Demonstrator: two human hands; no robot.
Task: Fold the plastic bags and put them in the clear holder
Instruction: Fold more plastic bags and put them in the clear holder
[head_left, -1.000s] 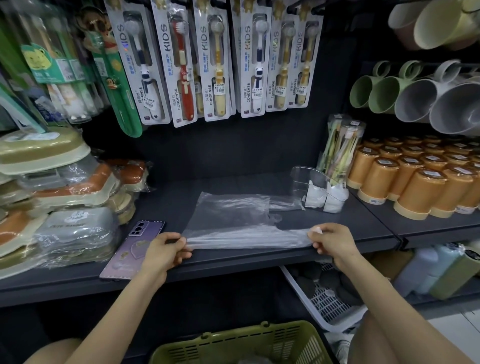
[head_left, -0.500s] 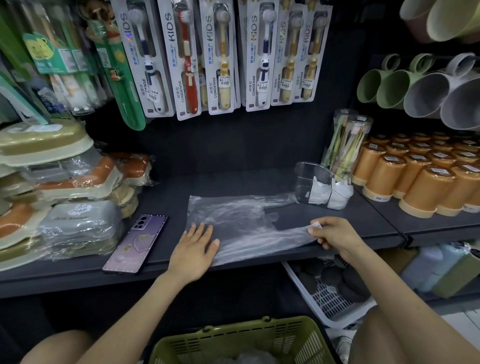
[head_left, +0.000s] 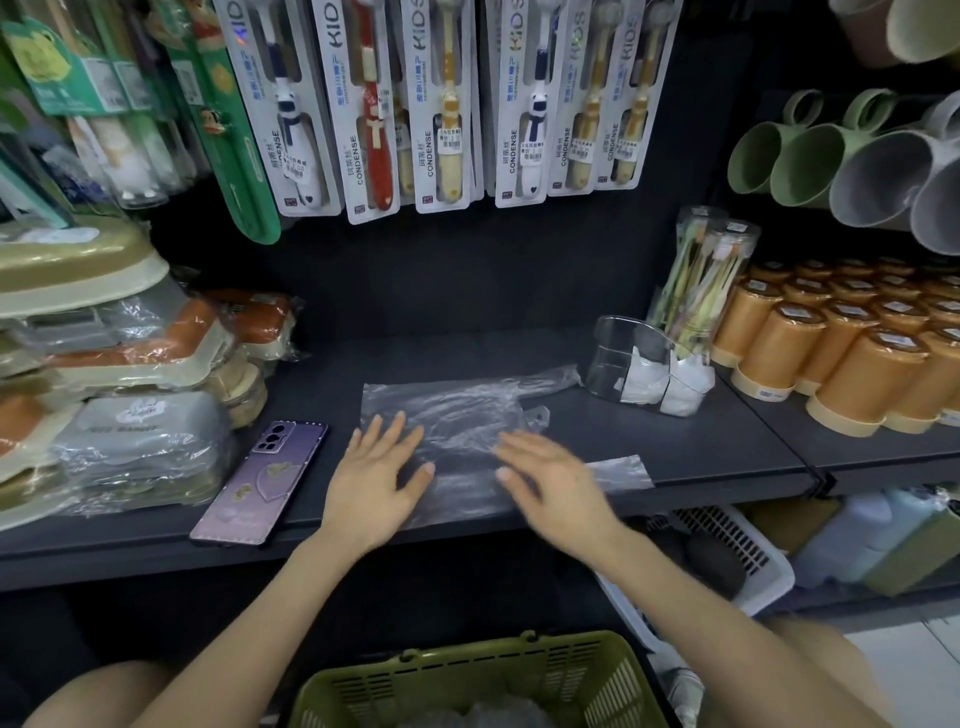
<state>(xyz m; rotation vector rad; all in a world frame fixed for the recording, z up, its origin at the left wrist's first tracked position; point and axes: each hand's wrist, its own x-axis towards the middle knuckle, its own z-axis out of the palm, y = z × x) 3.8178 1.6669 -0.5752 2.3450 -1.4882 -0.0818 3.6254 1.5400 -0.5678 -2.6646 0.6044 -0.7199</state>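
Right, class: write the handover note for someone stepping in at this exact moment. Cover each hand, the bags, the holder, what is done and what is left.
Left hand: open, fingers spread flat on the plastic bag.
Right hand: open, palm down on or just above the same bag; it is blurred.
The bag lies flat on the dark shelf.
The clear holder stands behind it to the right.
Done: folded white bags sit in the holder.
Left: fold this bag small and slot it in. The green basket below seems to hold more plastic.
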